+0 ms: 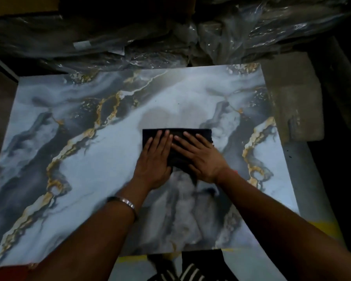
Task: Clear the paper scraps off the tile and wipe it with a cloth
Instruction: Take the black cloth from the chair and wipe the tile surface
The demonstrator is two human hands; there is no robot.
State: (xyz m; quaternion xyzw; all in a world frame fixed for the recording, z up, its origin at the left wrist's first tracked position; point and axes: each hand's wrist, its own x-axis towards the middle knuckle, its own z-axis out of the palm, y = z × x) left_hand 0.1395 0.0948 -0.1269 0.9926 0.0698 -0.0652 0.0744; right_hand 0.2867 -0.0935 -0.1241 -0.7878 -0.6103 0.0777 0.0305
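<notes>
A large glossy tile [101, 159] with a blue, grey and gold marble pattern lies flat in front of me. A dark folded cloth [193, 133] rests on its middle. My left hand [155, 159] and my right hand [201, 157] press flat on the cloth side by side, fingers stretched out and pointing away from me. The cloth's near part is hidden under my palms. A metal bangle [124, 201] circles my left wrist. I see no paper scraps on the tile.
Crumpled clear plastic wrapping [231, 31] is heaped beyond the tile's far edge. A grey block [292, 102] sits at the tile's right side. Striped fabric [182, 273] shows below the near edge. The surroundings are dark.
</notes>
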